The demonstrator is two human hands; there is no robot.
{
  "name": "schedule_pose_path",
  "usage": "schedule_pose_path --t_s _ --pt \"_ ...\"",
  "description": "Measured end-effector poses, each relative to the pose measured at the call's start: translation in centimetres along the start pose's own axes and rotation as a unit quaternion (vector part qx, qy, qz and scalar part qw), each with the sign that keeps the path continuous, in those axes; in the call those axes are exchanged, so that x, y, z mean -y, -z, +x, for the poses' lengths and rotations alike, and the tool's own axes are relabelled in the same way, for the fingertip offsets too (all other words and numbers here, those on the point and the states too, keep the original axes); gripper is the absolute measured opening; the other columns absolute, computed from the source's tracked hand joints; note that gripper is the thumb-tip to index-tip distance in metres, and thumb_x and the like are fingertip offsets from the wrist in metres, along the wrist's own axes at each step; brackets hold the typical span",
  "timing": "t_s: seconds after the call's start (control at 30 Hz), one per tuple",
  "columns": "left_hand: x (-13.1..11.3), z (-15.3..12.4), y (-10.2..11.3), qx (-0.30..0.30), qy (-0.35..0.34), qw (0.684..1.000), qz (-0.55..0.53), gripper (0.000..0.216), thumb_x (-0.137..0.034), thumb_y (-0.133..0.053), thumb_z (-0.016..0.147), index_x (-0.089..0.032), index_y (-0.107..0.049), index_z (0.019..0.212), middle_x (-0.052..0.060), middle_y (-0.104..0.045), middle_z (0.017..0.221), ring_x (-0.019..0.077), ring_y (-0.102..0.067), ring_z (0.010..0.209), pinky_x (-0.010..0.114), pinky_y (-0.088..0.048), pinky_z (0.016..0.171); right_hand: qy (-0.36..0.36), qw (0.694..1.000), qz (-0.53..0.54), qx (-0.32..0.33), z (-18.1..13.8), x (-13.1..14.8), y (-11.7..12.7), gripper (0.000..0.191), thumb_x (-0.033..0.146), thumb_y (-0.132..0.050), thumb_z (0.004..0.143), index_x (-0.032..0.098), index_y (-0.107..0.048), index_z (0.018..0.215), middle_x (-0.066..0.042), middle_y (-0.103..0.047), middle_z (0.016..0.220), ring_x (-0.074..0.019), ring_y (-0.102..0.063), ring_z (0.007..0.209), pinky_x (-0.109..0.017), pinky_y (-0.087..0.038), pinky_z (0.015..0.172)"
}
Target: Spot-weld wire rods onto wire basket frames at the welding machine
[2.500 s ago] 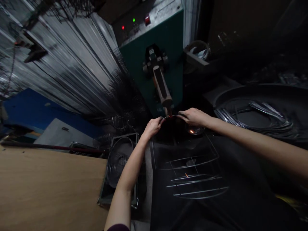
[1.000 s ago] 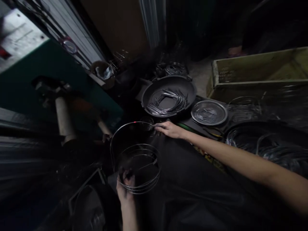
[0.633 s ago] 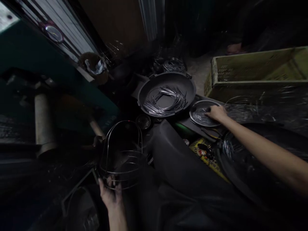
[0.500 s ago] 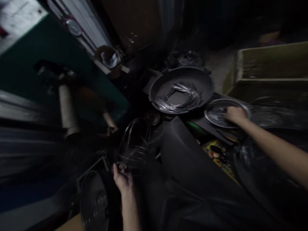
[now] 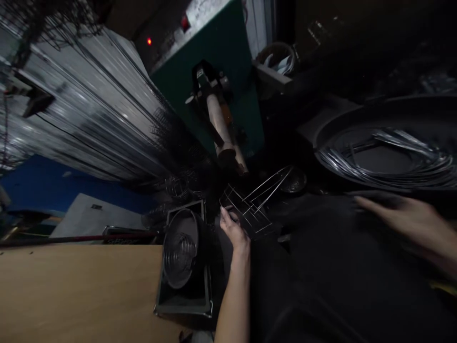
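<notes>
My left hand (image 5: 234, 227) is closed on a thin wire frame (image 5: 253, 209), gripping its near left side. The frame has several crossing wires and a longer bent loop reaching up and right. Just above it are the arms (image 5: 218, 121) of a green machine (image 5: 171, 78). My right hand (image 5: 407, 219) is over the dark cloth on my lap (image 5: 332, 247), below a wide dark basin (image 5: 323, 131) of bent metal wires (image 5: 403, 159). Motion smears its fingers, so I cannot make out whether they hold anything.
A small round dish (image 5: 293, 181) sits right of the frame. At lower left, a crate (image 5: 183, 307) holds a round black container (image 5: 181, 252) beside a wooden board (image 5: 78, 286). Metal rods (image 5: 96, 90) and a blue panel (image 5: 67, 183) stand further left.
My view has turned left, bringing the machine toward the middle. My right hand has left the shallow plate and come closer to the wire frame. My left hand still holds the frame.
</notes>
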State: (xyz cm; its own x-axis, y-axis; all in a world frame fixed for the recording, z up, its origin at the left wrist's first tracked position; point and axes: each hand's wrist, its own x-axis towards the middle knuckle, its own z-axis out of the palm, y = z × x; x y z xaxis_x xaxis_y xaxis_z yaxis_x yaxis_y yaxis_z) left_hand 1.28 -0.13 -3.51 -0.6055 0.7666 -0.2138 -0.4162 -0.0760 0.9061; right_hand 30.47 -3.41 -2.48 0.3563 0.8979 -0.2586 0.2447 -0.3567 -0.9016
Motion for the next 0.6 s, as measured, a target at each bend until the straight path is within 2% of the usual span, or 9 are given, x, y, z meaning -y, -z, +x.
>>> schedule_pose_path --t_s 0.1,0.17,0.23,0.33,0.43,0.6 --pt "-0.6 0.5 -0.2 -0.011 -0.012 1.0 -0.008 0.051 -0.064 -0.069 0.065 -0.016 -0.055 0.078 -0.012 -0.025 0.049 0.0025 -0.024 0.038 0.015 -0.021 0.039 -0.031 0.988 0.144 0.047 0.4 3.9 -5.7 0.026 0.043 -0.071 0.063 0.023 -0.065 0.077 -0.008 -0.067 0.076 -0.0228 -0.063 0.067 -0.034 -0.054 0.062" --pt "-0.9 0.9 0.0 -0.022 -0.016 1.0 -0.014 0.053 -0.065 -0.07 0.063 -0.016 -0.055 0.078 -0.012 -0.025 0.048 0.0025 -0.024 0.038 0.015 -0.021 0.039 -0.021 0.979 0.186 0.078 0.7 6.4 -9.1 0.033 0.047 -0.074 0.058 0.02 -0.065 0.074 -0.006 -0.064 0.07 -0.0188 -0.06 0.061 -0.032 -0.053 0.059" --pt "-1.0 1.4 0.4 -0.03 -0.013 0.999 -0.019 0.054 -0.066 -0.07 0.062 -0.016 -0.054 0.077 -0.013 -0.024 0.047 0.0025 -0.023 0.038 0.015 -0.02 0.039 -0.004 0.973 0.209 0.098 0.8 8.2 -11.5 0.038 0.049 -0.078 0.053 0.018 -0.065 0.071 -0.005 -0.062 0.068 -0.0159 -0.058 0.059 -0.028 -0.052 0.054" --pt "-0.9 2.3 1.4 -0.038 -0.014 0.999 -0.018 0.053 -0.066 -0.069 0.064 -0.017 -0.053 0.075 -0.013 -0.024 0.047 0.0025 -0.021 0.038 0.015 -0.018 0.039 -0.003 0.956 0.27 0.112 0.7 9.4 -13.2 0.044 0.049 -0.084 0.047 0.016 -0.066 0.07 -0.005 -0.063 0.069 -0.0128 -0.057 0.059 -0.023 -0.049 0.05" --pt "-0.5 3.4 2.4 -0.038 -0.021 0.999 -0.007 0.052 -0.065 -0.067 0.066 -0.017 -0.049 0.069 -0.012 -0.025 0.046 0.0026 -0.02 0.038 0.016 -0.015 0.039 -0.044 0.939 0.319 0.125 0.4 9.7 -13.8 0.044 0.044 -0.088 0.042 0.015 -0.067 0.068 -0.005 -0.064 0.07 -0.0109 -0.058 0.06 -0.018 -0.046 0.047" --pt "-0.1 4.9 3.5 -0.023 -0.029 0.999 0.004 0.052 -0.066 -0.066 0.067 -0.016 -0.051 0.072 -0.012 -0.024 0.045 0.0028 -0.021 0.037 0.016 -0.015 0.039 -0.103 0.925 0.331 0.154 -0.3 10.2 -14.4 0.031 0.032 -0.087 0.05 0.016 -0.069 0.069 -0.005 -0.065 0.072 -0.0117 -0.06 0.063 -0.017 -0.048 0.047"
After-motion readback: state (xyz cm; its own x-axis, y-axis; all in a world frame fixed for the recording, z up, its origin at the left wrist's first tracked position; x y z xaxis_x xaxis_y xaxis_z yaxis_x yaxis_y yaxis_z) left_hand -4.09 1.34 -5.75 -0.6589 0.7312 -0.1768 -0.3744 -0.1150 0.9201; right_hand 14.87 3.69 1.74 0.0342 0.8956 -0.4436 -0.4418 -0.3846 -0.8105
